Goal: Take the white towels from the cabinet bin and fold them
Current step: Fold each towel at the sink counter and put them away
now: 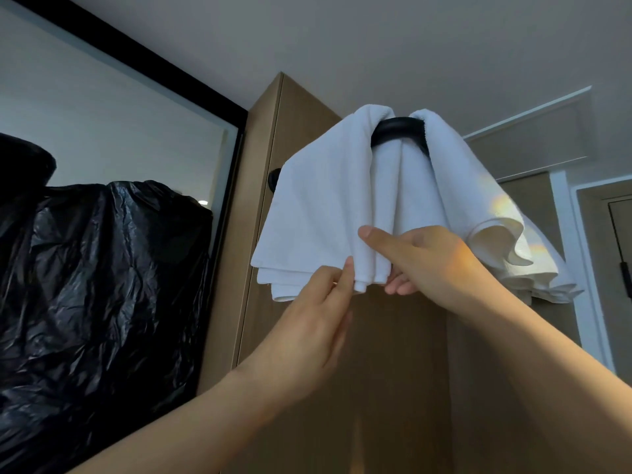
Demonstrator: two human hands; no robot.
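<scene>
Left hand (316,302), right hand (427,261) pinching white towel (325,206) on black ring (398,130), wooden cabinet (393,371) behind, black bag (102,285) left

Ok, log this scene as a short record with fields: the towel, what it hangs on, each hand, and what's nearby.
towel: white towel, draped over the holder, hanging in pleats
support: black curved holder on the wooden cabinet
right hand: pinches the middle pleat, thumb in front
left hand: thumb against the pleat's lower end; grip unclear
nearby: black plastic bag on the left
</scene>
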